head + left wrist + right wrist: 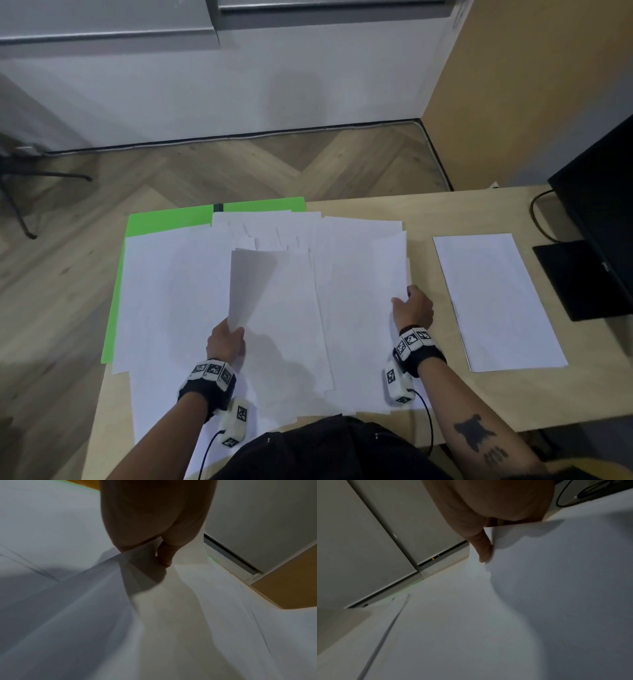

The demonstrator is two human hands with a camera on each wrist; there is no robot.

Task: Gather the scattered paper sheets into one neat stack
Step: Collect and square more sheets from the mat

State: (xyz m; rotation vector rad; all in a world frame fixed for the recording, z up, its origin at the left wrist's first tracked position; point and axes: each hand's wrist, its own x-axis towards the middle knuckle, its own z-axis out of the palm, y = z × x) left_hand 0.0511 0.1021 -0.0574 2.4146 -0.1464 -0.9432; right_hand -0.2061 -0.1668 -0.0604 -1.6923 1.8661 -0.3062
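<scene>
While both grips pinch sheets: left hand (226,341) lifted sheet (253,284), right hand (412,308) sheet edge (397,281)

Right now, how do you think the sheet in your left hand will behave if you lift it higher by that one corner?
Probably floppy: the lifted sheet already curls upward where the left hand pinches its near corner. It looks thin and light, so it may sway or fold over. It could also slide easily across the spread sheets below it.

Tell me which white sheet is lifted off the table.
The sheet pinched by the left hand; it curls upward, while the others lie flat.
</scene>
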